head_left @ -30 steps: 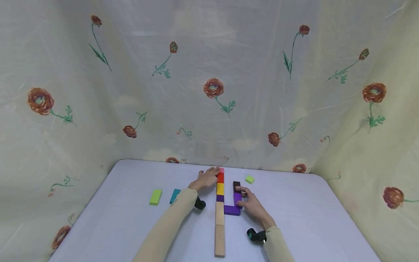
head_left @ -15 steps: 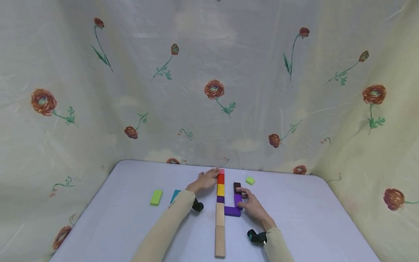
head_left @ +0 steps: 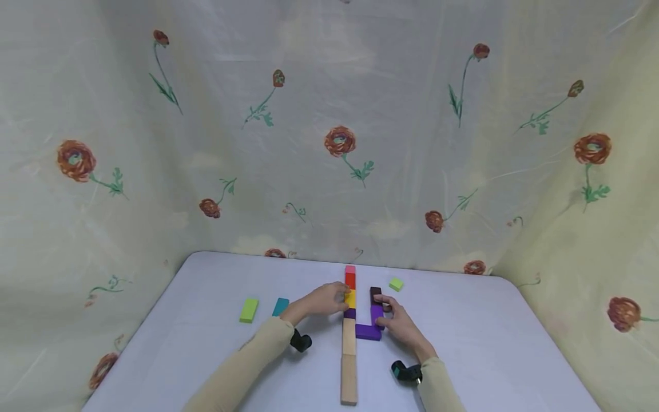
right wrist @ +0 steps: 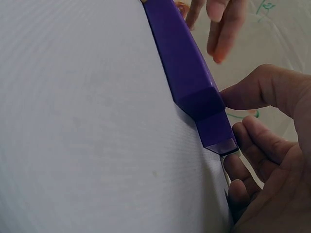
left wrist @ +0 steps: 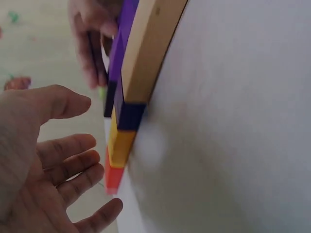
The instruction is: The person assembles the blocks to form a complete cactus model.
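A straight row runs away from the person: two wooden blocks [head_left: 348, 375], a dark purple block [head_left: 350, 313], a yellow block [head_left: 351, 298], a red block [head_left: 350, 280] and a pink one [head_left: 350, 269]. My left hand [head_left: 324, 298] hovers at the yellow block's left side; in the left wrist view its spread fingers [left wrist: 73, 167] hold nothing. Right of the row, a purple block [head_left: 368, 332] lies crosswise, meeting a lengthwise purple block [head_left: 376, 312] with a black block [head_left: 375, 292] beyond. My right hand [head_left: 403, 327] grips the lengthwise purple block, its index finger by the black one.
On the white table [head_left: 206, 355], a lime block [head_left: 249, 310] and a teal block [head_left: 280, 306] lie to the left. A small lime block [head_left: 396, 284] lies beyond my right hand. Flowered cloth [head_left: 381, 189] hangs behind and at both sides.
My left hand has left the pink and red end and moved nearer, down to the yellow block. My right hand and the blocks have stayed in place.
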A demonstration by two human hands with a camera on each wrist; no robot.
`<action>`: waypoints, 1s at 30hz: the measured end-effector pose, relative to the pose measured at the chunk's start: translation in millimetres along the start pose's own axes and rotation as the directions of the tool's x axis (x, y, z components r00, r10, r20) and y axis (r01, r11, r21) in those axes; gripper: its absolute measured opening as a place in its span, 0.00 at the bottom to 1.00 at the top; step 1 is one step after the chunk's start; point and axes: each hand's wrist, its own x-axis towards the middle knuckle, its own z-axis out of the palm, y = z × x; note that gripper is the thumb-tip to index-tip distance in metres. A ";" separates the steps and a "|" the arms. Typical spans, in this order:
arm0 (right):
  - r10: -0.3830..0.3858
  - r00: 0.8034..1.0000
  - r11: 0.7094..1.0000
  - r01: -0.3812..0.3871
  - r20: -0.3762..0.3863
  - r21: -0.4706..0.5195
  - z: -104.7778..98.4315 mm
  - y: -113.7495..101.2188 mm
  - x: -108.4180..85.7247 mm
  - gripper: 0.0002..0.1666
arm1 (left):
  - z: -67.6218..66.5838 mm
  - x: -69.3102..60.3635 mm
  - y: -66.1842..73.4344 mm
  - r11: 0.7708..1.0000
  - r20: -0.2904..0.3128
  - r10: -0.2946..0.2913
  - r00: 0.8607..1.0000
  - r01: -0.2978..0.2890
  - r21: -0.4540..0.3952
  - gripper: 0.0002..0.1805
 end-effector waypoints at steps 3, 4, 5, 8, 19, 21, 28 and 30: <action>-0.012 1.000 1.000 0.012 0.002 -0.005 -0.2 0.0 -0.3 0.33 | 4.4 -15.3 8.1 0.998 -0.011 0.041 0.999 -0.040 0.044 0.23; -0.014 1.000 1.000 0.014 0.002 0.001 0.0 -0.3 -0.5 0.33 | 5.7 -20.1 10.9 0.997 -0.012 0.059 0.998 -0.058 0.058 0.22; -0.025 1.000 1.000 0.025 0.002 -0.001 -0.1 -0.2 -0.6 0.33 | 7.0 -24.9 13.8 0.995 -0.011 0.072 0.997 -0.072 0.063 0.22; -0.042 0.999 0.999 0.042 0.005 0.007 0.1 -0.5 -1.3 0.34 | 11.3 -40.5 22.9 0.990 0.000 0.097 0.995 -0.097 0.104 0.22; -0.009 1.000 1.000 0.009 0.004 -0.023 -0.3 -2.2 -1.8 0.34 | 30.0 -87.4 32.8 0.955 0.058 0.192 0.980 -0.201 0.217 0.24; -0.001 1.000 1.000 0.001 0.004 -0.026 -1.0 -2.0 -1.8 0.34 | 33.2 -92.3 34.1 0.955 0.069 0.191 0.979 -0.202 0.218 0.25; -0.001 1.000 1.000 0.001 0.007 -0.005 -0.4 -2.8 -2.4 0.34 | 42.0 -101.0 34.0 0.963 0.076 0.133 0.988 -0.147 0.227 0.29; 0.001 1.000 1.000 -0.001 0.008 -0.005 0.3 -3.1 -2.8 0.34 | 42.8 -102.7 32.2 0.967 0.078 0.125 0.989 -0.139 0.214 0.30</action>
